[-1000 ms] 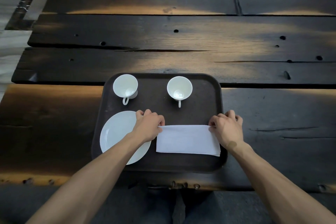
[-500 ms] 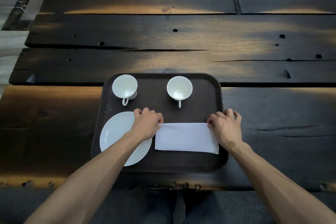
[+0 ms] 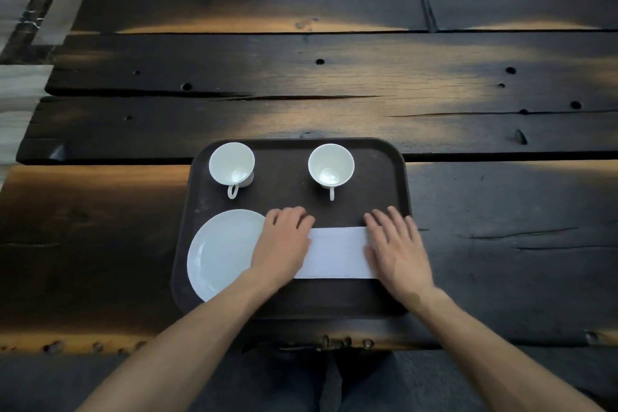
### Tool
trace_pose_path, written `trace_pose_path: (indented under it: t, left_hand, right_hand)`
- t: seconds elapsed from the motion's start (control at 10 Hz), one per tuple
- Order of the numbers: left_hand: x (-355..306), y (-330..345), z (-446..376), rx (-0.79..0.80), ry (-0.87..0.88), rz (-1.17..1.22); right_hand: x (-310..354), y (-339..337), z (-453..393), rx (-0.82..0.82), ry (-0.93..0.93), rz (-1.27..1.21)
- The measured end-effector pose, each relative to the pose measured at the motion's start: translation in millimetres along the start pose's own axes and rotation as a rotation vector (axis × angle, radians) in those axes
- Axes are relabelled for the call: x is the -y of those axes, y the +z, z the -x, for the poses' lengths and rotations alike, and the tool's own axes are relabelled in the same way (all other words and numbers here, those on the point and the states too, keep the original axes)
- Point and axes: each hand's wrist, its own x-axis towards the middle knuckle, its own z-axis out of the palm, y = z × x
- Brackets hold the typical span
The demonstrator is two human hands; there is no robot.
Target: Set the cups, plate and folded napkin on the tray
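Nearest, at the bottom edge: dark trouser legs [image 3: 301, 385], cut off by the frame, with both bare forearms rising from the lower corners, elbows out of view.

Next, the near lip of the dark plank table [image 3: 100, 261], and on it the dark tray [image 3: 378, 184], its near rim partly hidden under the two wrists.

On the tray's near half, left to right: white plate [image 3: 220, 251], its right edge covered by the left hand [image 3: 284, 244]; then folded napkin [image 3: 337, 252], a flat white strip lying crosswise, both ends hidden under the hands, only the middle band in sight. Cannot tell how many layers in the fold.

Left hand palm down, fingers fairly straight and close together, pointing away, laid over the napkin's left end and the plate's rim; slightly blurred at the fingertips. Pressing flat, not gripping.

Right hand [image 3: 398, 244] likewise palm down, fingers spread a little and extended, flat on the napkin's right end, near the tray's right rim. Thumb tucked toward the napkin, its tip hard to make out.

Farther, on the tray's far half: left cup [image 3: 231, 164] and right cup [image 3: 331, 165], both white, upright, apart from each other, handles pointing toward the person.

Beyond, bare planks with knot holes, cracks and patches of warm light; pale floor at far left, cut off.
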Motion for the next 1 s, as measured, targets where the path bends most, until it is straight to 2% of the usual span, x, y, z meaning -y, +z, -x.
trace_pose_path:
  t: [0.1,0.2,0.3,0.4,0.7,0.8,1.0]
  left_hand:
    - [-42,17,29,0.108,0.051,0.244]
    - [-56,34,40,0.170,-0.004,0.252]
    - [-60,49,46,0.207,-0.050,0.102]
    - [-59,51,47,0.207,-0.063,0.062]
    - [-60,44,43,0.275,-0.090,0.078]
    - [-63,38,44,0.288,-0.099,0.114]
    - [-63,15,47,0.140,-0.127,0.233]
  right_hand:
    - [34,15,26,0.093,-0.065,-0.024]
    - [43,27,32,0.166,-0.024,-0.014]
    - [39,41,33,0.203,0.014,0.021]
    - [40,44,33,0.212,0.030,0.012]
    - [33,44,30,0.321,0.037,0.016]
    - [30,36,29,0.348,0.028,0.013]
    - [22,1,28,0.238,0.021,-0.051]
